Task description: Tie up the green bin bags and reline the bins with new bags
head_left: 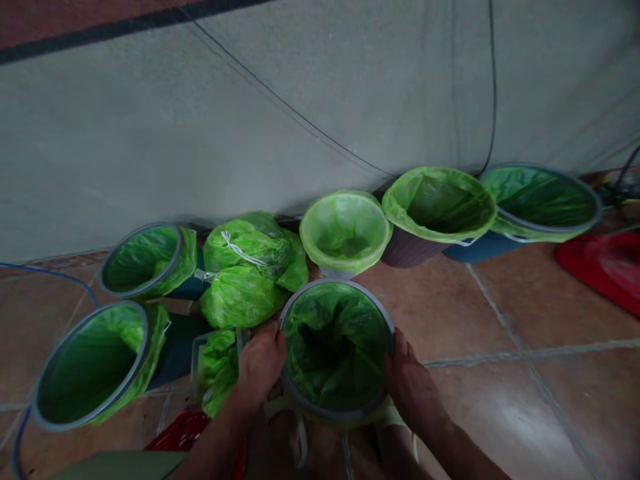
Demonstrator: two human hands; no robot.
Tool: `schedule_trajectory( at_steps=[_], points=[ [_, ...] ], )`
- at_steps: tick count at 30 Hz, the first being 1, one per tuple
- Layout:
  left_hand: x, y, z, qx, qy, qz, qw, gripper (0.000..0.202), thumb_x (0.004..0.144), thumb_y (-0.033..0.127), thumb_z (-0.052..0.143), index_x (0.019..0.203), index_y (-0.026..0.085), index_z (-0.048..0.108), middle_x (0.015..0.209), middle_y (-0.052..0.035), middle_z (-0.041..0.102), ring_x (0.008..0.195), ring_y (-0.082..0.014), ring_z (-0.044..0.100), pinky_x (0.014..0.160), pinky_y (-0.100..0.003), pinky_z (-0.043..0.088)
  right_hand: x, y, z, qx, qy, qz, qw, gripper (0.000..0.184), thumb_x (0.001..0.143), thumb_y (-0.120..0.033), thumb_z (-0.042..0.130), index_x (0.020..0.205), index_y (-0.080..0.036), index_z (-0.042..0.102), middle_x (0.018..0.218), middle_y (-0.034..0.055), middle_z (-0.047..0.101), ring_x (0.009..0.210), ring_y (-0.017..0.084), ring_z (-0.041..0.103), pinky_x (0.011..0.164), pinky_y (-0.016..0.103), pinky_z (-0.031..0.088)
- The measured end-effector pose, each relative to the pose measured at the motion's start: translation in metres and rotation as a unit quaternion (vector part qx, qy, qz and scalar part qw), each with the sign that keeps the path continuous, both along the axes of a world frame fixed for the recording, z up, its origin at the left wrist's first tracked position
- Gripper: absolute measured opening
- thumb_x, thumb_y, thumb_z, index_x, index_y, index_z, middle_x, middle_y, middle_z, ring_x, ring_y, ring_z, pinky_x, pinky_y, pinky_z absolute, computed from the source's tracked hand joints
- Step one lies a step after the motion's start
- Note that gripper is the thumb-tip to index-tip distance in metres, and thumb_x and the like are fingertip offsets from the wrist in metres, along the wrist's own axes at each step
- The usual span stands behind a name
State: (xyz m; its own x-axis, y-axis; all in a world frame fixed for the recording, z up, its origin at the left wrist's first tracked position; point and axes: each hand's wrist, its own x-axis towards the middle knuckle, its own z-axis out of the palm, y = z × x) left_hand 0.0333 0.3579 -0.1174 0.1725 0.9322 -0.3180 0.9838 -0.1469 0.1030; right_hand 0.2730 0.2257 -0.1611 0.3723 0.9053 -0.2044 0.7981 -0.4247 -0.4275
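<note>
In the lower middle stands a trash bin (336,283) with a grey ring around its rim and a green plastic liner (310,327) inside. My left hand (263,360) holds the left side of the rim, and my right hand (410,380) holds the right side. Some fingertips of both hands are hidden behind the bin's edge. Just left of my left hand is a clear container (197,367) with crumpled green bags (220,367) in it. Behind that lie filled green bags (240,293) tied with white string.
Two lined bins with grey rims (145,333) (183,257) stand at the left. Along the wall (250,133) are a pale lined bin (345,267), a brown one (410,250) and a blue one (480,247). A red object (600,267) lies on the tiled floor (475,400) at right.
</note>
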Motion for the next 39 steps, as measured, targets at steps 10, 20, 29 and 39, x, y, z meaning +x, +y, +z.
schedule_trajectory(
  at_steps=[10, 20, 29, 39],
  points=[
    [-0.02, 0.033, -0.006, 0.099, -0.372, 0.208, 0.899, 0.055, 0.089, 0.042, 0.052, 0.135, 0.013, 0.047, 0.117, -0.0139, 0.066, 0.094, -0.0192, 0.068, 0.082, -0.031, 0.054, 0.039, 0.013, 0.057, -0.041, 0.021, -0.014, 0.999, 0.045, 0.093, -0.047, 0.039, 0.116, -0.016, 0.063, 0.109, 0.0149, 0.07, 0.095, 0.03, 0.068, 0.081, 0.043, 0.052],
    [-0.011, -0.02, -0.06, 0.043, -0.393, 0.18, 0.901, 0.043, 0.095, 0.04, 0.039, 0.128, 0.014, 0.051, 0.124, -0.014, 0.063, 0.116, -0.0238, 0.059, 0.102, -0.04, 0.045, 0.015, 0.108, -0.004, 0.03, -0.017, 0.088, 0.996, 0.052, 0.097, -0.033, 0.031, 0.141, -0.006, 0.039, 0.129, 0.0219, 0.057, 0.109, 0.03, 0.059, 0.092, 0.043, 0.046],
    [-0.003, -0.012, -0.05, -0.013, -0.414, 0.173, 0.894, 0.041, 0.096, 0.037, 0.037, 0.13, 0.015, 0.047, 0.12, -0.0136, 0.065, 0.111, -0.0239, 0.063, 0.096, -0.039, 0.048, -0.039, 0.112, 0.033, -0.021, -0.145, 0.317, 0.937, 0.05, 0.096, -0.029, 0.037, 0.144, -0.02, 0.041, 0.124, 0.0157, 0.059, 0.103, 0.027, 0.058, 0.09, 0.039, 0.043],
    [-0.004, -0.012, -0.046, -0.072, -0.446, 0.198, 0.87, 0.041, 0.089, 0.022, 0.046, 0.13, 0.019, 0.046, 0.113, -0.0088, 0.068, 0.102, -0.0207, 0.066, 0.091, -0.035, 0.05, -0.062, 0.172, -0.056, -0.145, -0.165, 0.36, 0.907, 0.029, 0.093, -0.019, 0.048, 0.118, -0.01, 0.062, 0.115, 0.0169, 0.065, 0.106, 0.023, 0.061, 0.093, 0.038, 0.046]
  ],
)
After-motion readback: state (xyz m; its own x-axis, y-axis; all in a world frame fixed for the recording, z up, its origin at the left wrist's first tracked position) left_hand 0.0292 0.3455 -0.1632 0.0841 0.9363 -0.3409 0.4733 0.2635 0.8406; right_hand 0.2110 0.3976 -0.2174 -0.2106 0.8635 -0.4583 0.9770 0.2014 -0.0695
